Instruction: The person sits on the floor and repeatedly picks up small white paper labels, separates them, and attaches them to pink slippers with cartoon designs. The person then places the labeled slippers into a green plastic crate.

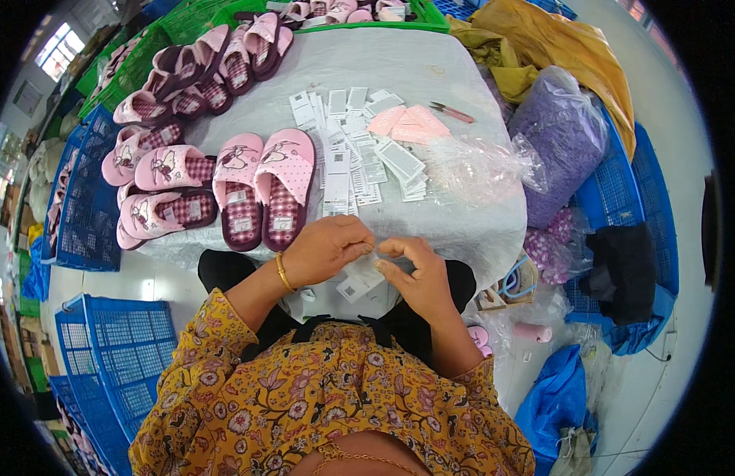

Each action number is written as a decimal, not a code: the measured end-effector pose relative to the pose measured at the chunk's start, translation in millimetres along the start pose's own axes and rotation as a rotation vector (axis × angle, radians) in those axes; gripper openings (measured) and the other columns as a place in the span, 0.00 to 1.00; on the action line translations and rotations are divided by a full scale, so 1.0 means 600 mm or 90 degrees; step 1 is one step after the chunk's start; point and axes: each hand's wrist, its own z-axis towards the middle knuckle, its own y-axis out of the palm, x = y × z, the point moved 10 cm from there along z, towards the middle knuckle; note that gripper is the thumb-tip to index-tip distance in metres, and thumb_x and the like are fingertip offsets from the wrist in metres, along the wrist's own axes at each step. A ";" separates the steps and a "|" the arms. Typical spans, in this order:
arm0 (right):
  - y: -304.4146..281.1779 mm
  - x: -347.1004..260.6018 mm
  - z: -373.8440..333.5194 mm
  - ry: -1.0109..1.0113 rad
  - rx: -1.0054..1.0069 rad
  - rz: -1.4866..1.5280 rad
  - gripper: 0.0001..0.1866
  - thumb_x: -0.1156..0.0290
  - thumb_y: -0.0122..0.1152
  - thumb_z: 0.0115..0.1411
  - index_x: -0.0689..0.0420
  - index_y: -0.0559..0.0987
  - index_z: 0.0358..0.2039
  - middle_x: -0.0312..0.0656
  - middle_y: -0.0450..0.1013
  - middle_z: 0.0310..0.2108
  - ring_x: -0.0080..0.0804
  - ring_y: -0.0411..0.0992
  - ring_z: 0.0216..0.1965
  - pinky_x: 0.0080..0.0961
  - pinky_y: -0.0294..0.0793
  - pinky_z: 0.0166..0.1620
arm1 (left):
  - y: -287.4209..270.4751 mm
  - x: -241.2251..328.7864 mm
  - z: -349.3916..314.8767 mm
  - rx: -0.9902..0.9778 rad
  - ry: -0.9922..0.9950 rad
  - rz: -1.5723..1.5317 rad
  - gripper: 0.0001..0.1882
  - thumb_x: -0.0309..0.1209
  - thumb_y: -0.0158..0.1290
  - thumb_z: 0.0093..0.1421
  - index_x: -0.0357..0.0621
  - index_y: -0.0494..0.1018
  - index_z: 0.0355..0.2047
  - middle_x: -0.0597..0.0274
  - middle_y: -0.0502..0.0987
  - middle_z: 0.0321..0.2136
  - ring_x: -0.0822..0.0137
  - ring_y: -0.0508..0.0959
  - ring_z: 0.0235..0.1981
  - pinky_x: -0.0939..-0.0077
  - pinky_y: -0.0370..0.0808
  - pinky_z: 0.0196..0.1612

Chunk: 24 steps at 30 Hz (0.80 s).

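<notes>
At the near edge of the covered table, my left hand (pixel 329 247) and my right hand (pixel 421 276) meet with pinched fingers. Between them is a small white paper tag (pixel 358 285) with a printed code, hanging over my lap; the fingertips partly cover its upper end. A pair of pink slippers (pixel 287 163) with dark checked insoles stands beyond my left hand, toes pointing away. More pink slippers (pixel 171 165) lie to their left. Straight ahead of my hands are loose white tags (pixel 336 170) in a spread pile, with pink cards (pixel 421 125) at its right side.
Small snips (pixel 452 112) and crumpled clear plastic (pixel 480 168) lie on the table's right half. Further slippers (pixel 234 63) line the far left edge by green crates (pixel 181 22). Blue crates (pixel 133 349) flank me. A purple-filled bag (pixel 559 135) stands at right.
</notes>
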 end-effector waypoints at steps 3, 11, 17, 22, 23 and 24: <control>0.015 0.036 -0.001 0.139 -0.013 0.128 0.10 0.75 0.66 0.56 0.60 0.78 0.39 0.39 0.77 0.33 0.26 0.74 0.32 0.23 0.74 0.39 | 0.007 0.000 0.003 0.013 -0.017 -0.037 0.05 0.27 0.56 0.59 0.42 0.76 0.35 0.59 0.77 0.32 0.56 0.77 0.34 0.68 0.74 0.37; 0.010 0.083 0.005 0.178 0.017 0.139 0.08 0.76 0.62 0.59 0.62 0.78 0.40 0.39 0.76 0.33 0.23 0.73 0.33 0.21 0.74 0.39 | -0.093 -0.079 0.158 0.054 -0.056 0.081 0.10 0.36 0.53 0.60 0.47 0.75 0.39 0.59 0.78 0.36 0.58 0.79 0.34 0.66 0.75 0.38; 0.004 0.113 0.003 0.188 0.028 0.144 0.07 0.76 0.61 0.60 0.62 0.78 0.40 0.39 0.75 0.34 0.23 0.73 0.33 0.21 0.73 0.38 | -0.160 -0.276 0.372 0.071 -0.196 0.361 0.15 0.37 0.57 0.55 0.51 0.79 0.43 0.55 0.77 0.37 0.58 0.78 0.40 0.66 0.74 0.44; -0.013 0.139 -0.007 0.235 0.040 0.144 0.08 0.76 0.62 0.60 0.62 0.78 0.40 0.38 0.75 0.33 0.21 0.73 0.32 0.19 0.73 0.37 | -0.103 -0.369 0.441 -0.066 -0.252 0.403 0.21 0.36 0.57 0.54 0.58 0.77 0.50 0.52 0.73 0.45 0.54 0.74 0.49 0.65 0.71 0.53; -0.014 0.147 -0.011 0.245 0.043 0.147 0.08 0.76 0.62 0.60 0.62 0.78 0.40 0.38 0.75 0.33 0.20 0.73 0.32 0.19 0.72 0.37 | -0.091 -0.376 0.446 -0.095 -0.258 0.402 0.21 0.36 0.57 0.54 0.59 0.76 0.50 0.51 0.72 0.46 0.53 0.73 0.51 0.65 0.71 0.54; -0.015 0.151 -0.013 0.247 0.048 0.151 0.08 0.77 0.62 0.60 0.62 0.78 0.40 0.38 0.75 0.33 0.20 0.73 0.32 0.19 0.72 0.37 | -0.083 -0.378 0.453 -0.117 -0.239 0.390 0.21 0.35 0.58 0.53 0.58 0.77 0.49 0.51 0.72 0.46 0.53 0.73 0.50 0.65 0.71 0.54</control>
